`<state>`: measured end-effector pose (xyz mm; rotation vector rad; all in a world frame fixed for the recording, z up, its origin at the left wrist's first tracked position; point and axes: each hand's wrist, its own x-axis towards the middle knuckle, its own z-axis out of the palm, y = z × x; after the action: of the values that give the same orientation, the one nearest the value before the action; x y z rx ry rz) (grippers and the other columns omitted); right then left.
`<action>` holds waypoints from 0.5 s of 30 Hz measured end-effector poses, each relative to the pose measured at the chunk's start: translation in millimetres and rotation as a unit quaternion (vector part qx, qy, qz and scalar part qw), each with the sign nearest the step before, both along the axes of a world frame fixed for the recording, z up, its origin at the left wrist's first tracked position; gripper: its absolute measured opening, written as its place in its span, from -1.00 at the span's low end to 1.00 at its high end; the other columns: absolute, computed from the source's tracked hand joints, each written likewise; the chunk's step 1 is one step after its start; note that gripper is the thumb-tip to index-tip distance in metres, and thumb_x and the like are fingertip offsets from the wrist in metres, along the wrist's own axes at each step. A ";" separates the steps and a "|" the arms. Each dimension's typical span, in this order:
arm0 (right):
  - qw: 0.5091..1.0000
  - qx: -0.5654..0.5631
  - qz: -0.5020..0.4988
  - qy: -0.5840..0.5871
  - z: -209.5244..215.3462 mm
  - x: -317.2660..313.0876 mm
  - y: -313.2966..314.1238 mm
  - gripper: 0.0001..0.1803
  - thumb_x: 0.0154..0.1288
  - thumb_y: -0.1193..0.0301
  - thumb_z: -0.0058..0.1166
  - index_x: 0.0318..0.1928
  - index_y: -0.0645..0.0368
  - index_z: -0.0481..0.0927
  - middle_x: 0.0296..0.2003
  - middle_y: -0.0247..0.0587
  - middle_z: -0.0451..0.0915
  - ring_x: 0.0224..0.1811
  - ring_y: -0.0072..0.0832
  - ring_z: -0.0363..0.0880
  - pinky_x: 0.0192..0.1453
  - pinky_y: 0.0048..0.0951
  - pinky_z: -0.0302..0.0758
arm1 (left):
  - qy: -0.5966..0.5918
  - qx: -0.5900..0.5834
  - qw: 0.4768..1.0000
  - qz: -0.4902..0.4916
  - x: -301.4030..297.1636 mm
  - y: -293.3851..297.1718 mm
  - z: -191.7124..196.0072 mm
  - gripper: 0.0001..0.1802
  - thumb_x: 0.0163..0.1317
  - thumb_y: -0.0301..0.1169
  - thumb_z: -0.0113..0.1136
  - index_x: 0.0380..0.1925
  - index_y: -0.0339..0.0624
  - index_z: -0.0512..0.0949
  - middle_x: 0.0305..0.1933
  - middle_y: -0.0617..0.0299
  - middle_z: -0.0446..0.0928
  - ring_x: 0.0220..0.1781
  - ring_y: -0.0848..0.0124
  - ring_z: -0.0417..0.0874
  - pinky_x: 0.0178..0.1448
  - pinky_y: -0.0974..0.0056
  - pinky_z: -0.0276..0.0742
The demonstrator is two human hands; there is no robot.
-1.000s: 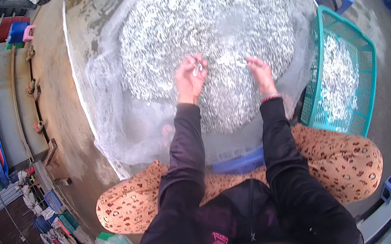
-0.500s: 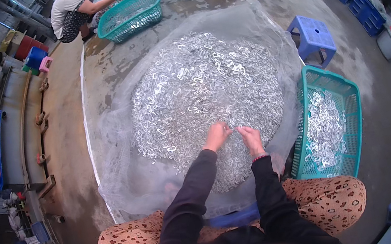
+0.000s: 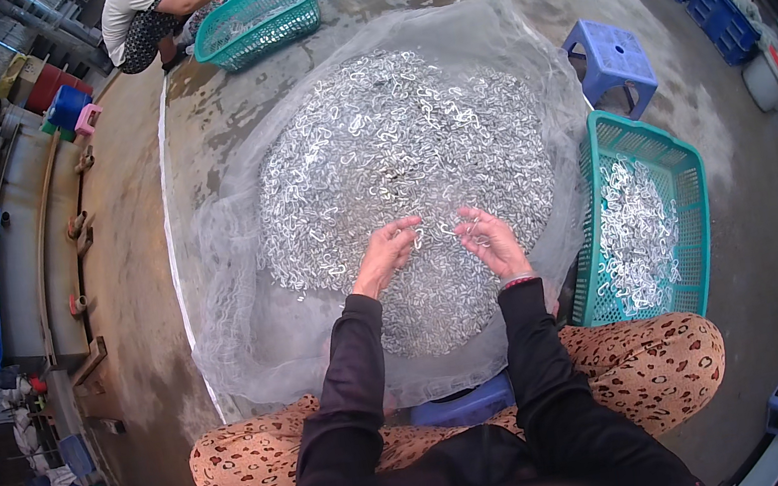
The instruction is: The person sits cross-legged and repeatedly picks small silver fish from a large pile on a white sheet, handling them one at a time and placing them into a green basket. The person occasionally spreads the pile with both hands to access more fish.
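A large pile of small silvery S-shaped metal hooks (image 3: 394, 142) lies on a pale, translucent mesh sheet (image 3: 243, 340) in front of me. Over its near part, my left hand (image 3: 385, 258) is closed in a pinch, an S-shaped hook (image 3: 418, 238) at its fingertips. Facing it, a short gap to the right, my right hand (image 3: 498, 245) pinches another such hook (image 3: 448, 229) between thumb and finger. To my right, a green plastic basket (image 3: 705, 226) holds loose, brighter hooks (image 3: 632, 237).
A blue plastic stool (image 3: 618, 58) stands beyond the basket. Another green basket (image 3: 264, 45) sits at the far left, beside a crouching person (image 3: 136, 14). Blue crates (image 3: 717, 13) line the far right. Metal tanks and pipes run along the left wall.
My hands were nearly touching at the fingertips; now they are apart, the left further left. Both have moved slightly farther out over the pile. The view has shifted a little.
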<state>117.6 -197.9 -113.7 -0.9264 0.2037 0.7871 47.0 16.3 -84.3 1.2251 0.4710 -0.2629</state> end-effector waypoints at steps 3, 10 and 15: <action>0.996 0.062 0.008 0.057 3.3 -10.1 13.5 -0.62 0.18 0.55 -0.04 0.03 0.40 0.39 -0.11 0.08 0.48 -0.10 -0.25 0.54 0.03 -0.30 0.56 | -0.020 -0.048 0.998 0.020 1.7 -9.6 17.3 -0.71 0.20 -0.51 0.07 -0.06 -0.35 0.47 -0.59 0.51 0.26 -0.65 0.74 0.15 -0.62 0.55 -0.01; 0.988 0.147 0.034 0.044 8.2 -24.5 34.3 -0.71 0.29 0.41 0.03 -0.05 0.35 0.49 -0.26 -0.09 0.55 -0.21 -0.36 0.56 -0.09 -0.40 0.56 | -0.136 0.345 0.927 0.060 6.4 -28.6 18.9 -0.79 0.14 -0.41 0.17 -0.26 -0.30 0.60 -0.37 0.29 0.59 -0.44 0.62 0.48 -0.34 0.46 0.40; 0.992 0.093 -0.074 0.047 -3.3 -16.9 30.7 -0.80 0.29 0.42 0.06 -0.18 0.31 0.52 -0.34 -0.17 0.57 -0.29 -0.47 0.55 -0.21 -0.53 0.52 | -0.126 0.400 0.908 0.018 3.8 -24.3 19.6 -0.82 0.14 -0.42 0.14 -0.30 -0.30 0.56 -0.35 0.25 0.60 -0.41 0.59 0.49 -0.38 0.44 0.41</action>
<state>100.7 -167.1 -117.1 -0.6902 0.2728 0.7004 50.8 -7.9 -64.6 2.0210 0.3806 0.1491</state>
